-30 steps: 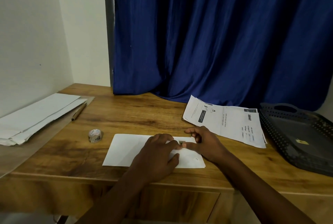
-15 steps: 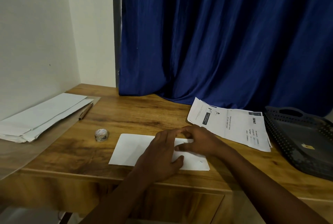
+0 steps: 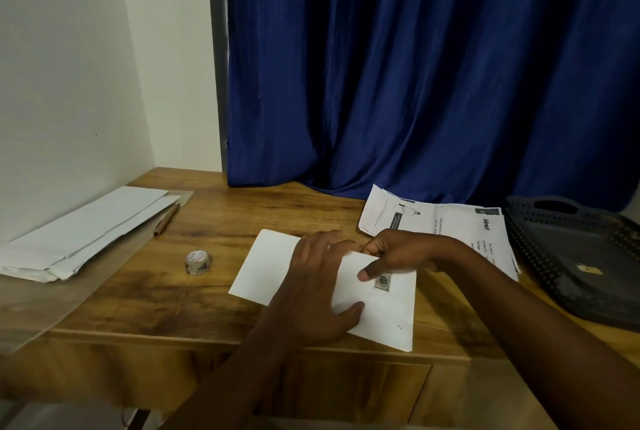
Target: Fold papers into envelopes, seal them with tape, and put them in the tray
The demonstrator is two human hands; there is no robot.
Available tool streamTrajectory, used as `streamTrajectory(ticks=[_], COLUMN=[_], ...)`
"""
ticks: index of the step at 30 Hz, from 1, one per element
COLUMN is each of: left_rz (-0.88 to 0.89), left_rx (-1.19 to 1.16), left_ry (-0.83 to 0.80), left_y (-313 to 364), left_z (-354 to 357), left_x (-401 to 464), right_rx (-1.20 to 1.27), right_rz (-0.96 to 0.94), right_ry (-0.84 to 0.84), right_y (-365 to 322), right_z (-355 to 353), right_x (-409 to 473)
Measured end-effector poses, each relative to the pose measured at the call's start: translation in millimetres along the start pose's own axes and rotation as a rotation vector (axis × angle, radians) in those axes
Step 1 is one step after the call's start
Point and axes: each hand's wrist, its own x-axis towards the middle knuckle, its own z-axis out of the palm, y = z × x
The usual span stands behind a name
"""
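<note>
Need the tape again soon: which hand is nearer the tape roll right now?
Left. The left hand lies flat on the envelope, on the side towards the tape roll. The right hand grips the envelope's far edge, farther from the roll.

Your left hand [image 3: 313, 294] is lying flat on the white envelope [image 3: 266, 267] at the desk's [image 3: 242, 218] front edge, fingers spread, thumb pressing its near side. Your right hand [image 3: 398, 251] is curling over the envelope's far edge, its thumb pressing down just beside a small dark piece of tape [image 3: 383, 281]. A tape roll [image 3: 198, 261] is sitting to the left, apart from the envelope. A stack of white papers [image 3: 86, 228] and a pen [image 3: 167, 220] are lying far left. Printed sheets [image 3: 450, 225] are lying beyond your right hand, beside a dark tray [image 3: 554, 256]. A blue curtain [image 3: 415, 66] is hanging behind.
</note>
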Motion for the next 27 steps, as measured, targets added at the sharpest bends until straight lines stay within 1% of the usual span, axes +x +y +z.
streamTrajectory(ticks=[2, 5, 7, 8, 10, 14, 15, 17, 19, 21, 23, 25, 27], left_rz=[-0.025, -0.067, -0.081, -0.077, -0.066, -0.13, -0.145, -0.147, -0.137, -0.141, -0.14, -0.124, -0.126], left_rx=[0.002, -0.004, -0.042, -0.062, -0.075, -0.108, -0.095, 0.002, 0.083, 0.126, 0.134, 0.134, 0.14], left_ry=[0.077, 0.182, 0.196, 0.175, 0.093, -0.141, -0.205, -0.337, -0.438, -0.477, -0.469, -0.455, -0.456], left_y=[2.5, 5.6, 5.3, 4.1, 1.5, 15.4, 22.5, 37.0, 47.8, 50.9, 47.8, 43.8, 42.4], left_z=[-0.7, -2.8, -5.4, -5.2, -0.5, 25.6, 33.2, 48.4, 59.7, 66.9, 70.7, 71.7, 71.6], left_x=[-2.4, -5.0, -4.2, -3.2, 0.6, 14.6, 19.4, 30.6, 40.2, 45.7, 45.7, 43.3, 41.3], right_rx=[0.06, 0.196, 0.291, 0.321, 0.324, 0.33, 0.323, 0.34, 0.351, 0.334, 0.311, 0.316, 0.326], right_rz=[0.016, 0.017, 0.027, 0.037, 0.067, 0.192, 0.232, 0.321, 0.396, 0.464, 0.544, 0.639, 0.758], right_ry=[0.034, 0.162, 0.278, 0.351, 0.537, 0.925, 1.004, 1.136, 1.236, 1.283, 1.282, 1.23, 1.129], right_y=[5.2, 19.5, 32.5, 40.0, 59.2, 112.3, 126.0, 147.9, 168.2, 186.7, 202.5, 220.5, 231.8], right_z=[-4.9, -19.0, -32.5, -39.5, -54.6, -83.5, -89.4, -97.9, -103.3, -106.4, -108.7, -111.1, -112.5], right_x=[-18.9, -58.5, -91.2, -108.6, -140.4, -193.7, -203.7, -221.2, -233.0, -240.0, -242.3, -239.4, -232.4])
